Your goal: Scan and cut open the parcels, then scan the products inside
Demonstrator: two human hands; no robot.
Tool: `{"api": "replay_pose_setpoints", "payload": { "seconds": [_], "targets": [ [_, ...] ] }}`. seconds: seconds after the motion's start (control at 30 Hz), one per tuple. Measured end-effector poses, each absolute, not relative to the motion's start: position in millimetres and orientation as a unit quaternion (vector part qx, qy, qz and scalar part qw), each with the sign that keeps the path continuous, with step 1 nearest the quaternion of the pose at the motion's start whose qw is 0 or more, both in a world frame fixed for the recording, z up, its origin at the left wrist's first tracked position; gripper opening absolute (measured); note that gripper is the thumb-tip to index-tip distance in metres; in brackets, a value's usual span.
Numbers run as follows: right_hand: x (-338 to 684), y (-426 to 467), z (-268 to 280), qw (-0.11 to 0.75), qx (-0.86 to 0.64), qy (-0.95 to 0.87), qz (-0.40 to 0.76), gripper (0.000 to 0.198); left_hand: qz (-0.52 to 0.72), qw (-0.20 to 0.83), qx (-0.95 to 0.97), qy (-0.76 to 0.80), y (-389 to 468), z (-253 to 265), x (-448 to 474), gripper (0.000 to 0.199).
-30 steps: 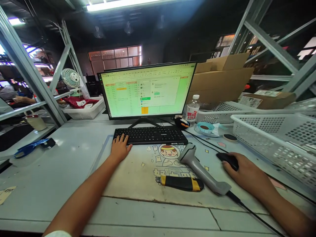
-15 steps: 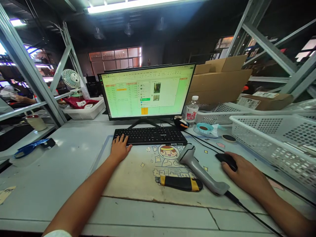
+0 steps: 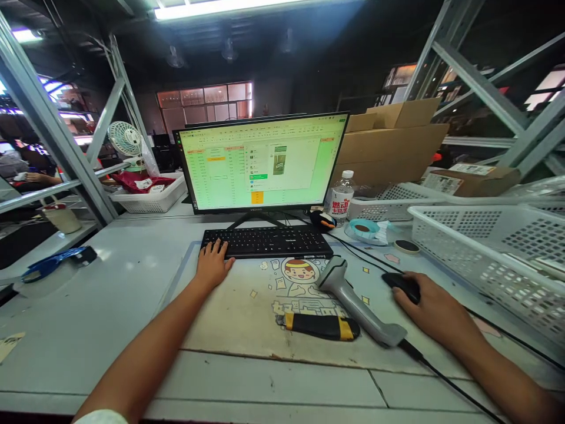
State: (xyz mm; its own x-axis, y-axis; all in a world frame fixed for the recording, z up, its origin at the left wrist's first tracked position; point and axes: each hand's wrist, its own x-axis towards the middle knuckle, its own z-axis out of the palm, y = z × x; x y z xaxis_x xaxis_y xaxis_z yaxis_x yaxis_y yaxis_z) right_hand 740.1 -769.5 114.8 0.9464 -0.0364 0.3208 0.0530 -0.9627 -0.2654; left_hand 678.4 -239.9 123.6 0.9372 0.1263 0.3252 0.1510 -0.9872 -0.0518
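My left hand (image 3: 212,263) lies with fingers spread on the left end of the black keyboard (image 3: 269,241). Wrapped round the black computer mouse (image 3: 401,285) is my right hand (image 3: 430,303), on the right side of the printed desk mat (image 3: 229,318). A grey barcode scanner (image 3: 359,306) rests on the mat between my hands, its cable running to the lower right. Beside it lies a black and yellow utility knife (image 3: 320,327). Behind the keyboard stands a monitor (image 3: 260,168) showing a spreadsheet and a chat window with a picture.
A plastic bottle (image 3: 341,200) and a tape roll (image 3: 365,228) stand right of the monitor. White baskets (image 3: 481,247) and cardboard boxes (image 3: 388,150) fill the right side. A blue tape dispenser (image 3: 57,265) sits at the left, with a basket (image 3: 154,200) and fan (image 3: 126,138) behind.
In the monitor's chat window the pictures have shifted, and a taller one now shows. Both hands keep their places on the keyboard and the mouse. The whole view has moved slightly.
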Motion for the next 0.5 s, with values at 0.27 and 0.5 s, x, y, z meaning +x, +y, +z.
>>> {"api": "replay_pose_setpoints", "payload": {
  "seconds": [0.27,0.5],
  "targets": [
    [740.5,-769.3,114.5,0.137,-0.975,-0.025,-0.174,0.077,-0.169,0.035,-0.983,-0.067,-238.8,122.3,679.1,0.064],
    [741.3,-772.4,110.7,0.104,-0.970,-0.051,-0.214,0.071,-0.170,0.036,-0.983,-0.065,-238.6,122.5,678.7,0.063]
  ]
}}
